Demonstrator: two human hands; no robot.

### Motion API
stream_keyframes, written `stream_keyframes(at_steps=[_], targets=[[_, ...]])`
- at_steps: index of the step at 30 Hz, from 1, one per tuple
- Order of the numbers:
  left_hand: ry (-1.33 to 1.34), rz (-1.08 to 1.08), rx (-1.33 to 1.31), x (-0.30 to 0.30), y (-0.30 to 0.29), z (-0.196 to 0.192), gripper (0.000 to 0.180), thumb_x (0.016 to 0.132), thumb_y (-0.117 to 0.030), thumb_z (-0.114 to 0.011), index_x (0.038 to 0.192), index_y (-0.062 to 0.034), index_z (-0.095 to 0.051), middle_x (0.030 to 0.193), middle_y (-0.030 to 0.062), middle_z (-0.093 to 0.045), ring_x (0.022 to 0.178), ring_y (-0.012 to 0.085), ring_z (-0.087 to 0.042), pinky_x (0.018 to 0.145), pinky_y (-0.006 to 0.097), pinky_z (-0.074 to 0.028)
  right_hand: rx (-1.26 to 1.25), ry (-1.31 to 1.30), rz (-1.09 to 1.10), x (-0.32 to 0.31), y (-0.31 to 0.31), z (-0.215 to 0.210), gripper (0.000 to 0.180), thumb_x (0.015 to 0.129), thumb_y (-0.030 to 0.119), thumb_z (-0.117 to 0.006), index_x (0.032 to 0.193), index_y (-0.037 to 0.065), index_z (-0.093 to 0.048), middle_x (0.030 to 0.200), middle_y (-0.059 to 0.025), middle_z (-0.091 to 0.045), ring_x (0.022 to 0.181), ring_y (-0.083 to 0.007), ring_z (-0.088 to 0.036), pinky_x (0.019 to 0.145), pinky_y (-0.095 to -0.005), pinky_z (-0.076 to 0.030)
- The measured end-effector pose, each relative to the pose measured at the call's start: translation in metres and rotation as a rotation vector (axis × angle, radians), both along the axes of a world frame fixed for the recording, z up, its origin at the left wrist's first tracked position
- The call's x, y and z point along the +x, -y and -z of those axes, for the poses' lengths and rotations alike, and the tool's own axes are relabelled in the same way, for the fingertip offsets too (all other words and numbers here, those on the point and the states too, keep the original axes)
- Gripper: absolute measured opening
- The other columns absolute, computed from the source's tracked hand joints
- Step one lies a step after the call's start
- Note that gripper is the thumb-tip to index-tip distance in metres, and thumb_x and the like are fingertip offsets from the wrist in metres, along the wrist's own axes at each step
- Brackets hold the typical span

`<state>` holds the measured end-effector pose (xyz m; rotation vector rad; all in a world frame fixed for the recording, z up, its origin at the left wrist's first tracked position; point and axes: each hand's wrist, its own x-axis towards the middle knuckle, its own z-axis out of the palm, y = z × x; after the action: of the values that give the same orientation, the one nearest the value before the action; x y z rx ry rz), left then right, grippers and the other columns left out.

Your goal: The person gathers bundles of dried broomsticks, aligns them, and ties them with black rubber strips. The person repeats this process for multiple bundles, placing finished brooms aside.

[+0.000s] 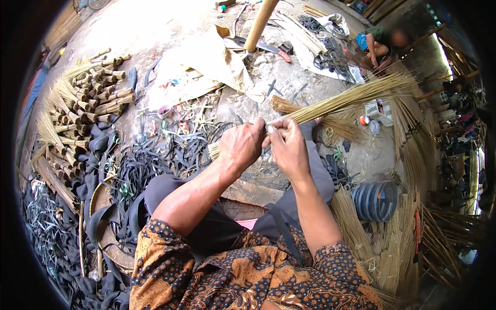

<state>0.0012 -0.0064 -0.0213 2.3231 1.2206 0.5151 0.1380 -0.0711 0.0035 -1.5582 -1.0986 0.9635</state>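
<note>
A long bundle of thin straw-coloured stalks [351,98] slants across in front of my chest, its loose ends fanning out to the upper right. My left hand [242,142] is closed round it near the cut end, which pokes out at the left of the fist. Right beside it, my right hand [289,149] grips the same bundle, thumb and fingers pinched together. Whether a thin tie lies between the fingertips is too small to tell. Across my lap hangs a black strip [284,232]. A wooden board [253,192] lies between my legs.
Finished-looking stalk bundles [98,98] are piled at the left, above tangled black rubber strips [155,155]. A knife with a red handle [283,55] lies beside a wooden post [258,26]. More loose stalks [387,248] and a ribbed dark container [376,201] stand right. Another person [380,46] sits far right.
</note>
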Motion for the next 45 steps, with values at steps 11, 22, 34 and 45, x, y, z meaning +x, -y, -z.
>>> stream_keyframes(at_steps=[11, 22, 34, 45], targets=[[0.026, 0.006, -0.245, -0.004, -0.012, -0.016, 0.031, 0.091, -0.03, -0.075, 0.108, -0.0055, -0.065, 0.084, 0.0251, -0.072, 0.085, 0.0448, -0.072, 0.075, 0.054, -0.055, 0.072, 0.508, -0.14, 0.038, 0.09, 0.015, 0.023, 0.11, 0.026, -0.055, 0.104, 0.006, -0.063, 0.076, -0.0097, -0.068, 0.067, -0.0244, -0.069, 0.062, -0.0364, -0.052], [0.312, 0.648, -1.064, -0.004, 0.037, -0.042, 0.034, 0.091, -0.031, -0.085, 0.096, -0.0047, -0.064, 0.071, -0.0042, -0.058, 0.06, 0.0076, -0.054, 0.054, 0.026, -0.045, 0.553, 1.017, -0.258, 0.087, 0.061, 0.04, 0.013, 0.095, 0.013, -0.067, 0.104, 0.006, -0.061, 0.078, -0.0111, -0.066, 0.068, -0.0364, -0.067, 0.06, -0.0422, -0.052], [0.044, 0.283, -0.334, 0.004, 0.028, -0.012, 0.038, 0.09, -0.036, -0.079, 0.104, -0.0027, -0.065, 0.085, 0.0234, -0.072, 0.087, 0.0458, -0.069, 0.075, 0.05, -0.055, -0.215, 0.799, -0.375, 0.059, 0.05, -0.043, 0.028, 0.102, 0.028, -0.061, 0.107, 0.002, -0.07, 0.093, -0.0256, -0.072, 0.088, -0.041, -0.072, 0.077, -0.0487, -0.056], [0.009, 0.146, -0.108, 0.004, 0.029, 0.018, 0.02, 0.097, -0.027, -0.064, 0.104, -0.0088, -0.06, 0.084, 0.0215, -0.072, 0.076, 0.0429, -0.073, 0.066, 0.053, -0.057, -0.296, 0.273, -0.208, 0.021, 0.011, -0.024, 0.034, 0.104, 0.031, -0.065, 0.114, 0.0, -0.071, 0.086, -0.0153, -0.076, 0.059, -0.0105, -0.066, 0.06, -0.0282, -0.054]])
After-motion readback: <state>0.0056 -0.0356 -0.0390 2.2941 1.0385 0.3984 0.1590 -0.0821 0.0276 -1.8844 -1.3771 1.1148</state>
